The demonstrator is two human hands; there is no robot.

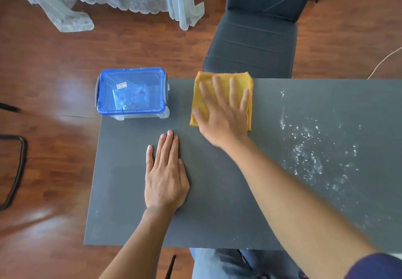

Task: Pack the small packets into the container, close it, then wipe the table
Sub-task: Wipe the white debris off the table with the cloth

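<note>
Two hands are lying on the dark desk. The right hand is pressing flat on a folded yellow cloth at about twelve o'clock on the desk, near its far edge; its fingers are spread straight, curling round nothing, and the cloth's long axis is running from near to far. The left hand is resting palm down at the desk's middle, fingers straight and close together, holding nothing. The container is sitting at about ten o'clock, at the desk's far left corner, its blue lid on top and its long axis running left to right, along the far edge. Small packets are showing through the clear lid, inside. White specks are lying scattered at about three o'clock. A dark chair is standing beyond the far edge, behind the cloth.
</note>
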